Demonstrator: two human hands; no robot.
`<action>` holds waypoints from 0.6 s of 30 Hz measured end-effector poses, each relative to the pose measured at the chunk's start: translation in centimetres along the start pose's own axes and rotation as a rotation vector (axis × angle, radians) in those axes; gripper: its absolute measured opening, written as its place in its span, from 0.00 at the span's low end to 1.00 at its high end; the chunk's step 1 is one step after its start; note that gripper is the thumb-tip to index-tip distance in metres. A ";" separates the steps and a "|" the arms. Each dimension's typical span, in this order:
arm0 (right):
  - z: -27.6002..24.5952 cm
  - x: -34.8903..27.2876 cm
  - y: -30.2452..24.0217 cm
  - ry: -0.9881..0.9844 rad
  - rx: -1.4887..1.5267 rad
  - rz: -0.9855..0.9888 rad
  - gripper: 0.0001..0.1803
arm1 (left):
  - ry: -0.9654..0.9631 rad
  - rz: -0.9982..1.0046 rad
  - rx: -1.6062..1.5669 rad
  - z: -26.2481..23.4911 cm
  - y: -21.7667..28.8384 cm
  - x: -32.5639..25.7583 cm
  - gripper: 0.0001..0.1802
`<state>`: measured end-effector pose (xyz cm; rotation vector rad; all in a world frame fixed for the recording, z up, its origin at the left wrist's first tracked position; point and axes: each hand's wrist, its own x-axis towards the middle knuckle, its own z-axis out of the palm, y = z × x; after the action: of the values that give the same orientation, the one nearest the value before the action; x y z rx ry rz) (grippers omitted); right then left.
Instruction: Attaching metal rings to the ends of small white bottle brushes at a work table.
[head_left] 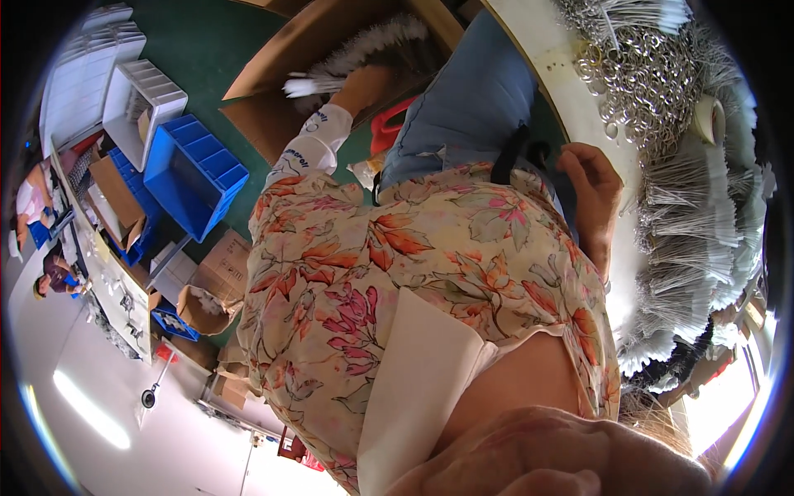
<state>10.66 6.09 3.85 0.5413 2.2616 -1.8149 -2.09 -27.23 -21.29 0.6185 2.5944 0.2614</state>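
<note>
My left hand (365, 88), below a white printed sleeve cuff, reaches into an open cardboard box (273, 124) at the top. It is closed round a bundle of white-bristled wire brushes (331, 81); its fingertips are partly hidden. My right hand (591, 186) hangs at the edge of the worktable (542, 50), beside my lap. Its fingers are loosely bent and apart, with nothing visible in them. On that table, close to this hand, lie rows of thin wire brushes (691, 223) with white bristles. A heap of metal rings (641, 78) lies farther up.
A tape roll (708, 120) lies among the brushes. Something red (387, 128) is beside the cardboard box. To the left stand a blue crate (194, 178), a white crate (141, 103) and more boxes. Other people (58, 274) are at a long table (112, 277) far left.
</note>
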 end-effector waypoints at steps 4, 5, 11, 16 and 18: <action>-0.2 -0.4 0.3 -0.028 0.027 0.044 0.09 | -0.218 -0.251 0.023 9.2 -5.8 -6.2 0.15; -0.3 -0.3 0.2 -0.043 0.039 0.036 0.08 | -0.199 -0.277 0.070 11.9 -7.8 -8.2 0.15; -0.2 0.4 0.5 -0.081 0.019 0.042 0.07 | -0.073 -0.430 -0.124 12.5 -9.0 -8.2 0.11; -1.9 0.8 -1.8 -0.110 0.119 -0.077 0.07 | 1.019 -0.271 -1.009 -1.7 -9.2 -5.1 0.10; -2.6 1.3 -3.2 -0.077 0.082 -0.234 0.07 | 1.186 -0.345 -0.624 -12.1 -10.1 -3.3 0.06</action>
<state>8.41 8.23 6.85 0.2218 2.2885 -2.0060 -9.08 -38.58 -12.21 -0.3595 3.2621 1.6344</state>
